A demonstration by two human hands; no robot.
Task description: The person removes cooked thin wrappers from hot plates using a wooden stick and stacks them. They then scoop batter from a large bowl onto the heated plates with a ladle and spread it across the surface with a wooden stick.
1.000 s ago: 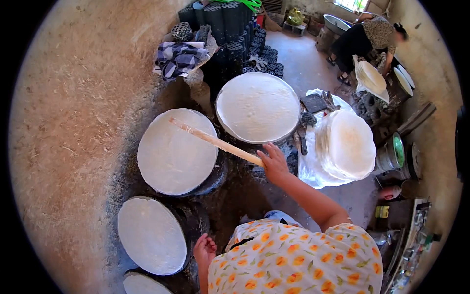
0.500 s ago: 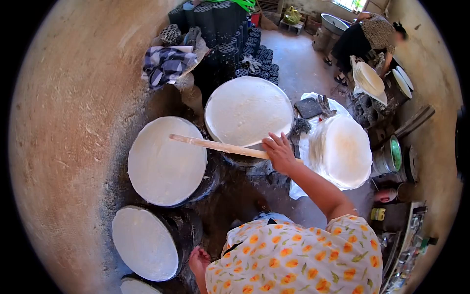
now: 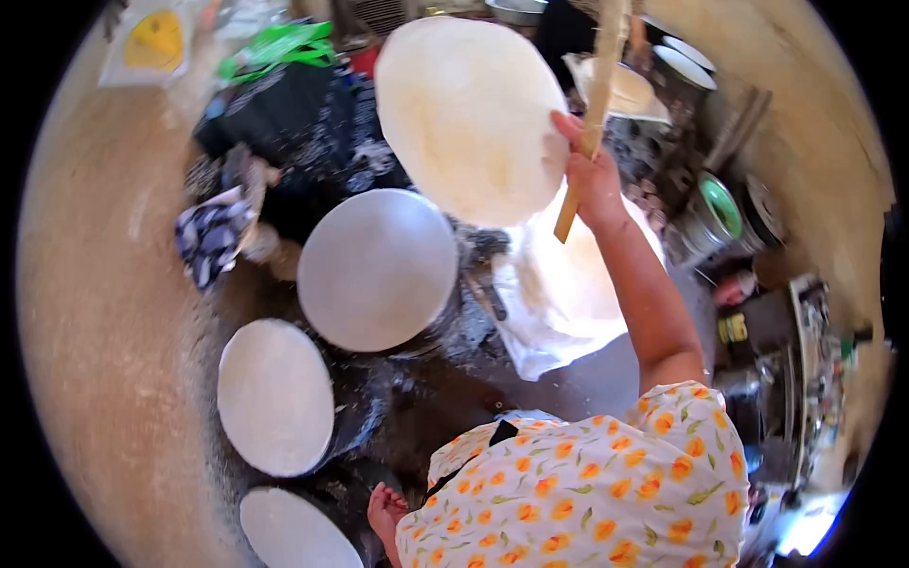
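My right hand (image 3: 595,175) is raised, closed round a long wooden stick (image 3: 598,95) and on the edge of a large thin round sheet (image 3: 473,118), browned in the middle. Beneath and left of the sheet is a bare grey round pan (image 3: 379,270). A white stack (image 3: 568,275) of round sheets on plastic lies below my right hand. My left hand (image 3: 386,511) hangs low beside my body, fingers loosely curled, nothing visible in it. Left of it is a pan with a pale surface (image 3: 294,535), and above that a white-covered one (image 3: 276,398).
Dark coal cylinders (image 3: 284,114) with a green bag (image 3: 276,52) stand at the back left, near a checked cloth (image 3: 210,237). Metal buckets (image 3: 705,222) stand at the right by a cluttered shelf (image 3: 819,379). A partly hidden person (image 3: 568,33) is at the back.
The round sheet is off the nearest back pan, now bare, and lifted in my right hand. The stick has swung from level to upright. The view has turned, shifting the pans leftward.
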